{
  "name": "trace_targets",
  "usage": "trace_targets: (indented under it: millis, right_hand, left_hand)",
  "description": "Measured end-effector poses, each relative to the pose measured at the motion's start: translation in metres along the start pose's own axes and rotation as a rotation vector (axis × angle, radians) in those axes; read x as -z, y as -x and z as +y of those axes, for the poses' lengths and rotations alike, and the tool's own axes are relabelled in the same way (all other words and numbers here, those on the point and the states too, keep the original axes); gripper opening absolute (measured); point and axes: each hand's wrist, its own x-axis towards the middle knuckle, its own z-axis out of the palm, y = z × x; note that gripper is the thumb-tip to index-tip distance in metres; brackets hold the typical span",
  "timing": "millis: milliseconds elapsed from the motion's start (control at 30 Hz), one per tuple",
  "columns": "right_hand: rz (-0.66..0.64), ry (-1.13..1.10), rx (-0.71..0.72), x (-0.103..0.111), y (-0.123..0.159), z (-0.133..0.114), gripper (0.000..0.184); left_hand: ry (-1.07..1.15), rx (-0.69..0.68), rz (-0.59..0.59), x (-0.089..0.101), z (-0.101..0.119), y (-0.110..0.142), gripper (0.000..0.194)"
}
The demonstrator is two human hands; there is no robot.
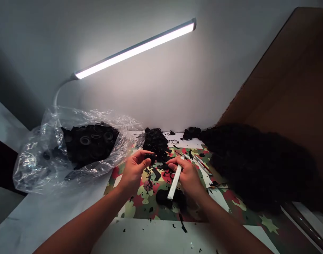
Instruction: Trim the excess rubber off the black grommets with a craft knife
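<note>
Pinched between the thumb and fingers of my left hand (136, 167) is a small black rubber piece (150, 157). My right hand (189, 173) is closed around a long, flat, white-handled tool (175, 181), whose back end slants down toward me; its working tip is too small to make out. The two hands are a short way apart, over a camouflage-patterned mat (144, 201). Below my right hand lie some black rubber pieces (163, 198). Black scraps (156, 173) are strewn over the mat between and around the hands.
At the left, a clear plastic bag (31, 173) holds many black rings (85, 140). Black pieces (156, 139) are heaped behind my hands. A large dark pile (256, 158) spreads rightward before a cardboard panel (291, 77). Slim tools (202, 165) lie right of my hand. A lamp (137, 49) shines overhead.
</note>
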Motion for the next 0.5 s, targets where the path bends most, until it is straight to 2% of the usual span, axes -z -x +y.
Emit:
trace_targets:
  millis: [100, 267, 333, 400, 500]
  right_hand:
    - [-0.033, 0.071, 0.017, -0.001, -0.002, 0.008, 0.020]
    - [-0.125, -0.247, -0.123, -0.004, 0.008, -0.012, 0.035]
    - [-0.162, -0.289, -0.171, -0.005, 0.011, -0.021, 0.035]
    - [-0.170, -0.308, -0.202, -0.005, 0.012, -0.023, 0.034]
    - [-0.165, -0.363, -0.198, -0.007, 0.012, -0.018, 0.036]
  left_hand:
    - [-0.074, 0.000, -0.031, -0.008, -0.004, 0.008, 0.025]
    - [-0.185, 0.031, -0.100, -0.014, -0.003, 0.017, 0.015]
    - [-0.215, 0.046, -0.125, -0.015, -0.004, 0.019, 0.015]
    - [-0.195, 0.064, -0.139, -0.015, -0.007, 0.019, 0.018]
    - [-0.053, 0.116, -0.135, -0.015, -0.013, 0.018, 0.025]
